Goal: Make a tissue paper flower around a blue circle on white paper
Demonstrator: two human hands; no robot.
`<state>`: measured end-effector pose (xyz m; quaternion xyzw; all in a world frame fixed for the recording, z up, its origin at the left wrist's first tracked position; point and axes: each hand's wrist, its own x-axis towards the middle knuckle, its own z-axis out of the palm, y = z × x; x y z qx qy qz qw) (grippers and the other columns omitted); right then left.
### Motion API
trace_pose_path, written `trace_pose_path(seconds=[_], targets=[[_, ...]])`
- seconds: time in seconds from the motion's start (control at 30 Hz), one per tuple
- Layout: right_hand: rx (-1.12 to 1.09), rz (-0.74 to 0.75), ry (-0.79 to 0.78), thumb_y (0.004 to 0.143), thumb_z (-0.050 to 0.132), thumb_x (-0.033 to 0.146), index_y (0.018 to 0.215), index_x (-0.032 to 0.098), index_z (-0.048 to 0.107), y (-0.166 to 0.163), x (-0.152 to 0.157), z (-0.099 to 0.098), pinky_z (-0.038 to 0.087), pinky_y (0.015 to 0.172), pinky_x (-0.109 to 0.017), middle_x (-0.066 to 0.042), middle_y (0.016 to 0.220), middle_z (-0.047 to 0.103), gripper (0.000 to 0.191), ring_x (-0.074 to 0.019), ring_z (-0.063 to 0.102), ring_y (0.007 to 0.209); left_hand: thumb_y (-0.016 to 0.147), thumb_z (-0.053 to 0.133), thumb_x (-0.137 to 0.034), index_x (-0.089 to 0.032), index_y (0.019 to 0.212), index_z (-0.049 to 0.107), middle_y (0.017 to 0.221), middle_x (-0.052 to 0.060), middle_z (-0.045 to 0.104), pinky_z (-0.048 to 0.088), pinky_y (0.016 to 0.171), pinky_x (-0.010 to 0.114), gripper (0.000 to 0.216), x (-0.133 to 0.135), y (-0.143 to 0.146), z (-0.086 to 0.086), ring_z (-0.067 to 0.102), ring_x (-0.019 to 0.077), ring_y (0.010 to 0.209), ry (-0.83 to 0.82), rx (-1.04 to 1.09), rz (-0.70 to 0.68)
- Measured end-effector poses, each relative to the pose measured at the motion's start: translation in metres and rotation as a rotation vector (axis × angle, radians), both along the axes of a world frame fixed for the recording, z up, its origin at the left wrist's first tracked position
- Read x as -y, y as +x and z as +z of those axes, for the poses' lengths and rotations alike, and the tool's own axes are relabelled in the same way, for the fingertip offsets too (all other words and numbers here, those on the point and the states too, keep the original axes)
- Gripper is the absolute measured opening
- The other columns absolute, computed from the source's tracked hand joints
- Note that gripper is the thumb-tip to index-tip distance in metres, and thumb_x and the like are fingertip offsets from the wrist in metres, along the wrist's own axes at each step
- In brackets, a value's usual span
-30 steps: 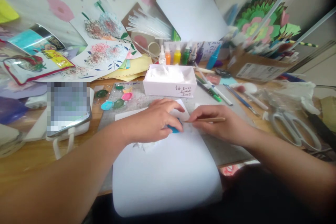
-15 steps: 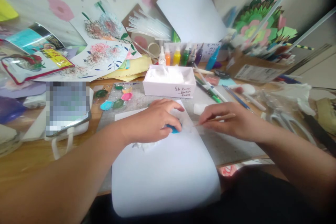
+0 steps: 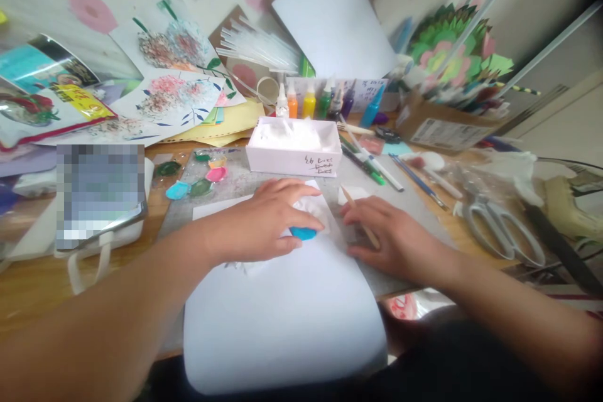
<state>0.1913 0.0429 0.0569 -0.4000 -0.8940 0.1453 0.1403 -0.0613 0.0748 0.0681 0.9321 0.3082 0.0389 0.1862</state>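
My left hand [image 3: 271,223] is over the upper part of a white paper sheet [image 3: 287,320]. Between its thumb and index finger is a small, bright blue rounded piece [image 3: 303,233]; its exact kind is unclear. Crumpled whitish material [image 3: 245,267] shows beneath the palm. To the right, my right hand [image 3: 389,235] is low over the grey mat, its curled fingers around a thin wooden stick [image 3: 372,235] that slants up and left. A small white piece [image 3: 353,193] lies just beyond these fingers.
Behind the paper stands a white box [image 3: 294,157] with white tissue inside, in front of several paint bottles [image 3: 308,103]. Paint dabs [image 3: 200,187] and a phone [image 3: 101,195] are at left. Pens [image 3: 372,163], a paintbrush [image 3: 419,182] and scissors [image 3: 504,232] lie at right.
The wooden stick has swung from nearly level to a steep slant in my right hand, whose fingers have loosened and lowered. My left hand keeps the blue piece. The view has shifted slightly right.
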Motion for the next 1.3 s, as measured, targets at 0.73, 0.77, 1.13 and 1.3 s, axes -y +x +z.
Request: trace_pose_path(seconds=[0.73, 0.77, 1.13, 1.3], targets=[[0.071, 0.057, 0.053, 0.069, 0.064, 0.021, 0.095, 0.015, 0.061, 0.0, -0.002, 0.003, 0.042, 0.077, -0.027, -0.008, 0.095, 0.064, 0.026, -0.021, 0.057, 0.088, 0.083, 0.051, -0.019, -0.026, 0.124, 0.05, 0.132, 0.007, 0.045, 0.043, 0.098, 0.038, 0.042, 0.177, -0.077, -0.013, 0.042, 0.0231, 0.122, 0.291, -0.105, 0.35], [0.083, 0.057, 0.062, 0.069, 0.063, 0.02, 0.095, 0.015, 0.062, -0.001, 0.001, 0.003, 0.042, 0.078, -0.028, -0.008, 0.096, 0.064, 0.027, -0.0216, 0.057, 0.089, 0.081, 0.054, -0.021, -0.027, 0.127, 0.046, 0.137, 0.007, 0.041, 0.041, 0.099, 0.042, 0.047, 0.188, -0.083, -0.02, 0.037, 0.0255, 0.126, 0.322, -0.145, 0.361], [0.126, -0.069, 0.109, 0.085, 0.052, 0.018, 0.092, 0.013, 0.06, -0.025, 0.005, -0.011, 0.045, 0.077, -0.034, -0.006, 0.088, 0.062, 0.011, -0.0179, 0.057, 0.084, 0.074, 0.04, 0.006, -0.032, 0.137, 0.034, 0.145, 0.003, 0.034, 0.033, 0.104, 0.05, 0.074, 0.184, -0.087, -0.032, 0.023, 0.0255, 0.136, 0.575, -0.343, 0.228], [-0.001, -0.193, 0.022, 0.086, 0.055, 0.026, 0.083, 0.014, 0.059, -0.017, -0.003, -0.002, 0.046, 0.067, -0.029, 0.0, 0.076, 0.06, 0.013, -0.0123, 0.056, 0.069, 0.088, 0.039, -0.008, -0.03, 0.134, 0.041, 0.139, 0.001, 0.043, 0.035, 0.103, 0.046, 0.051, 0.175, -0.079, -0.034, 0.025, 0.025, 0.135, 0.665, -0.209, 0.086]])
